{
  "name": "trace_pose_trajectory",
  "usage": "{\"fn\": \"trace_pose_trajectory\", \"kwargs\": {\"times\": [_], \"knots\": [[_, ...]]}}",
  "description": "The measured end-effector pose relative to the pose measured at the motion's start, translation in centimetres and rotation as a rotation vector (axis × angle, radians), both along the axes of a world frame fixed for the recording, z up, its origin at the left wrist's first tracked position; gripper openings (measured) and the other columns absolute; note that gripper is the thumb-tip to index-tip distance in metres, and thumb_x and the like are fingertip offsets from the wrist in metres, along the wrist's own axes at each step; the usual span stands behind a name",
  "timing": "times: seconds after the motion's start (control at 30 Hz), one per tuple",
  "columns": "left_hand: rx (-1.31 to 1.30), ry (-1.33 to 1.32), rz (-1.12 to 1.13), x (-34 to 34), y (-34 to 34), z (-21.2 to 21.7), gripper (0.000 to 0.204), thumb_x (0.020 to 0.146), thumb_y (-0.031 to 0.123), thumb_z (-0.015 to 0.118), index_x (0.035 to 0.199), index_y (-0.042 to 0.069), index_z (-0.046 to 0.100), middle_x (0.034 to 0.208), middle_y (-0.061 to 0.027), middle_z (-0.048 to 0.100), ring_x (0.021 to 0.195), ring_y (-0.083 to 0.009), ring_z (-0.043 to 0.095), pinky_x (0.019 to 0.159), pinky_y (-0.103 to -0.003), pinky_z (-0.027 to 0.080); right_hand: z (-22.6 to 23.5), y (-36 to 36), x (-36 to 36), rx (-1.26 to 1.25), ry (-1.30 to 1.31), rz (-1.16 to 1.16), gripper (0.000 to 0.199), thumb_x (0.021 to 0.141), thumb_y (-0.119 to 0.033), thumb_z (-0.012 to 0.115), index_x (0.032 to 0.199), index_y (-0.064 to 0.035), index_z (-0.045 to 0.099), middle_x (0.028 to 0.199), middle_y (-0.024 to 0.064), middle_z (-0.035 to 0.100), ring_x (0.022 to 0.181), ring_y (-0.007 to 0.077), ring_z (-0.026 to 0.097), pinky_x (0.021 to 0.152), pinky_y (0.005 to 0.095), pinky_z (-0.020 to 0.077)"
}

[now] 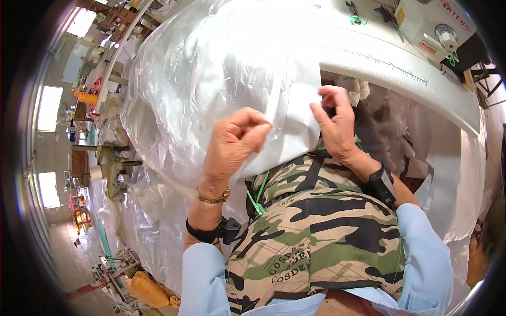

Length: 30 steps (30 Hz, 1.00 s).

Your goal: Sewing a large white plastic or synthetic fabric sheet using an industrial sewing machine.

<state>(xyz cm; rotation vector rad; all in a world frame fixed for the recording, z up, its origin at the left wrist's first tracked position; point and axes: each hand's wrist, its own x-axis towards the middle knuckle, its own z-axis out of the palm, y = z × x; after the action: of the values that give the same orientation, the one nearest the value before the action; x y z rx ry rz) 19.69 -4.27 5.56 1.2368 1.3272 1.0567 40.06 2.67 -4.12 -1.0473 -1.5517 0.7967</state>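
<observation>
A large sheet of clear, glossy plastic film lies in folds over the white table and hangs toward my lap. Under part of it is a smooth white sheet with a straight right edge. My left hand is closed in a pinch over the film, thumb against forefinger; a film fold runs up to the fingertips, but what they hold is too small to make out. Beside the white sheet's right edge, my right hand has its fingers loosely curled and its thumb apart, with nothing visible between them.
A white sewing machine with a round dial stands at the far right. The white table edge carries a ruler scale. Small snips lie at the back. Crumpled plastic fills the space below. Green string hangs at my camouflage apron.
</observation>
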Motion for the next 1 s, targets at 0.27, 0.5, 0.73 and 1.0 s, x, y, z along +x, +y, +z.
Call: {"fn": "trace_pose_trajectory", "kwargs": {"times": [0.27,0.5,0.73,1.0], "knots": [[0.303,0.453,-0.198,3.9,0.4,-3.2,0.008,0.091,0.002,0.061,0.097,-0.001,0.061,0.060,-0.0041,0.048,0.052,-0.0076,0.043,0.050,-0.025,0.037,-1.7,-2.0,1.8,-0.629,0.258,0.604,0.023,0.095,-0.017,0.061,0.105,0.0038,0.064,0.091,0.0018,0.065,0.083,0.0063,0.057,0.073,0.0234,0.0481],[0.375,0.582,-0.226,3.8,0.5,-3.2,0.008,0.089,0.001,0.059,0.097,0.001,0.062,0.063,-0.0104,0.052,0.053,-0.0166,0.048,0.053,-0.029,0.041,2.3,-4.8,2.3,-0.200,-0.034,0.672,0.014,0.090,-0.014,0.064,0.086,-0.0010,0.061,0.075,0.0118,0.061,0.070,0.0251,0.059,0.067,0.0343,0.0473],[0.228,0.343,-0.153,3.5,-0.2,-4.4,0.010,0.093,-0.001,0.055,0.099,-0.001,0.062,0.069,-0.0059,0.053,0.061,-0.0104,0.048,0.057,-0.026,0.041,1.0,-5.2,0.6,-0.066,-0.015,0.792,0.013,0.086,-0.013,0.068,0.082,-0.0037,0.061,0.076,0.0101,0.061,0.074,0.0274,0.058,0.070,0.0378,0.0455],[0.227,0.376,-0.106,3.1,-1.0,-4.5,0.012,0.095,0.000,0.054,0.101,-0.004,0.063,0.075,-0.0055,0.058,0.064,-0.0106,0.051,0.060,-0.026,0.044,-2.0,-5.1,1.6,-0.750,0.509,0.314,0.031,0.093,-0.027,0.070,0.072,-0.0077,0.056,0.066,0.0002,0.058,0.061,0.0062,0.052,0.056,0.0217,0.0437]]}}
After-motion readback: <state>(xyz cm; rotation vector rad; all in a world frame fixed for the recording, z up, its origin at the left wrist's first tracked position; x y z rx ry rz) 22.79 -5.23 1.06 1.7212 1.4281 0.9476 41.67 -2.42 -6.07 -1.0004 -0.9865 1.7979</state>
